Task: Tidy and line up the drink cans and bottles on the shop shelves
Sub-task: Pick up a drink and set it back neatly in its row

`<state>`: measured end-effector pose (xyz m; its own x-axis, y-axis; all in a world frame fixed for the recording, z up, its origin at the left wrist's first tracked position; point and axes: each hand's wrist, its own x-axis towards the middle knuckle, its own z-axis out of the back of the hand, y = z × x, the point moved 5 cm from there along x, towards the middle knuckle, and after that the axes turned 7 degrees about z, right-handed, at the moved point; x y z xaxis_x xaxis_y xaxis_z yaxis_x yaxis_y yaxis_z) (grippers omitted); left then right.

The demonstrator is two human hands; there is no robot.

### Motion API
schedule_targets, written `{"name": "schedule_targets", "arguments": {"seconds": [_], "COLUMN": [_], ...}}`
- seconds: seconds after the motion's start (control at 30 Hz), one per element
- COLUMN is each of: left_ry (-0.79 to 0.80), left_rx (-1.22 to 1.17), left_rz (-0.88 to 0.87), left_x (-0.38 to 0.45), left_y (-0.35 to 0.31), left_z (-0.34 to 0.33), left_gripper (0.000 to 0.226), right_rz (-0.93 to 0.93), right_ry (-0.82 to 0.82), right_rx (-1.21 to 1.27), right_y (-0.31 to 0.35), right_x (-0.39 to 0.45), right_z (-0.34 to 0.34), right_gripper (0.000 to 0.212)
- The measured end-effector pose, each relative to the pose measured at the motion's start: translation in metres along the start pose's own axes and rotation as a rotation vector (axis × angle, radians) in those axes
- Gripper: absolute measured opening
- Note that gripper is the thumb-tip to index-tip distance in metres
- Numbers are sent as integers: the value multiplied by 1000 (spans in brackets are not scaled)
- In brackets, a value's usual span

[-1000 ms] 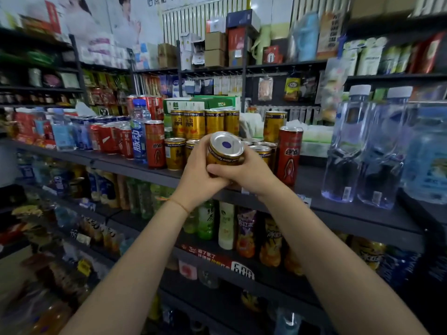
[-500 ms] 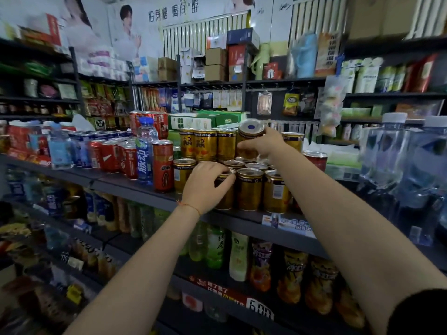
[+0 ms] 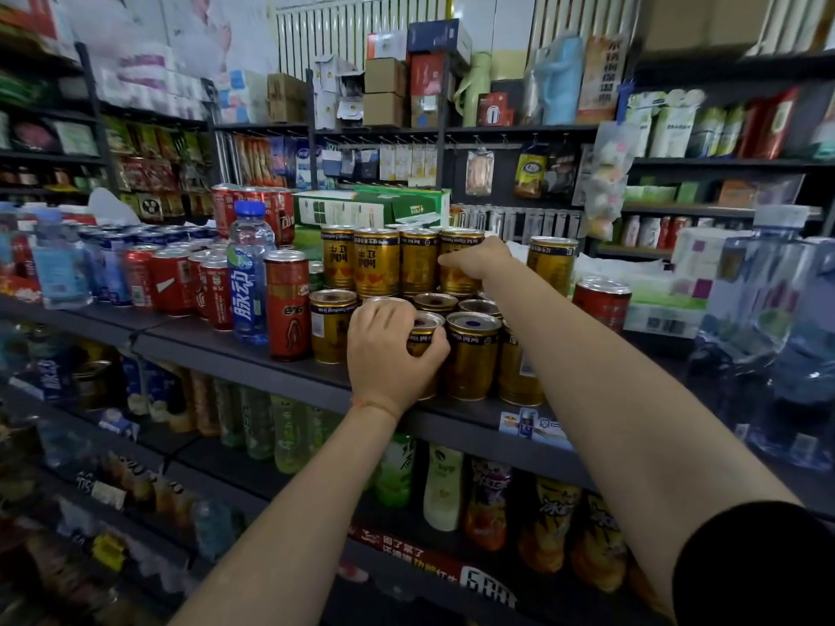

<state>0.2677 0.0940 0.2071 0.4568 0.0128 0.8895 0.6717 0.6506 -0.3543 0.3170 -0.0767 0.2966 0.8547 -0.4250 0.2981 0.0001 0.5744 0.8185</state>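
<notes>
the left hand (image 3: pixel 391 354) grips a front-row gold can (image 3: pixel 422 350) on the shelf (image 3: pixel 253 354); the right hand (image 3: pixel 479 259) clasps an upper-tier gold can (image 3: pixel 458 264). likely full, so heavy, stiff, slick — best gripped around the sidewall, kept upright.

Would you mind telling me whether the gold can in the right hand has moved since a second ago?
Yes. The right hand carried it away from the shelf's front edge and now holds it in the upper row of gold cans further back.

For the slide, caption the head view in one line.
Left hand grips a front-row gold can while right hand sets another on the stacked upper row.
</notes>
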Motion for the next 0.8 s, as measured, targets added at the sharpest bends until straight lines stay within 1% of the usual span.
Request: {"name": "schedule_targets", "arguments": {"seconds": [0.17,0.33,0.4,0.47,0.5,0.57,0.6,0.67,0.7,0.73,0.77,0.8], "left_ry": [3,6,-2,6,24,99,148,232,231,196,144,94], "left_rx": [2,11,14,6,9,27,42,78,82,74,58,44], "left_rz": [-6,-7,-10,-3,-3,-9,-9,14,37,64,101,163], "left_x": [0,0,-1,-1,0,1,-1,-11,-19,-29,-43,-59], "left_y": [0,0,-1,-2,-2,-1,0,8,14,23,33,44], "left_z": [0,-1,0,0,1,3,4,15,26,39,54,67], "left_gripper": [27,27,27,27,27,31,36,52,58,60,57,49], "right_rz": [-22,-15,-22,4,51,207,313,573,709,826,912,950], "right_ry": [-3,14,-12,-83,-120,-156,-161,-192,-230,-260,-254,-197], "right_rx": [-42,-124,-175,-231,-253,-273,-269,-224,-184,-141,-91,-33], "right_y": [1,-2,-1,3,6,14,18,27,30,32,33,30], "right_x": [4,8,4,-8,-17,-42,-56,-90,-110,-131,-150,-166], "right_z": [-5,-7,-9,-9,-9,-11,-14,-20,-24,-30,-39,-52], "right_gripper": [83,73,77,80,78,71,64,39,25,14,7,4]}}
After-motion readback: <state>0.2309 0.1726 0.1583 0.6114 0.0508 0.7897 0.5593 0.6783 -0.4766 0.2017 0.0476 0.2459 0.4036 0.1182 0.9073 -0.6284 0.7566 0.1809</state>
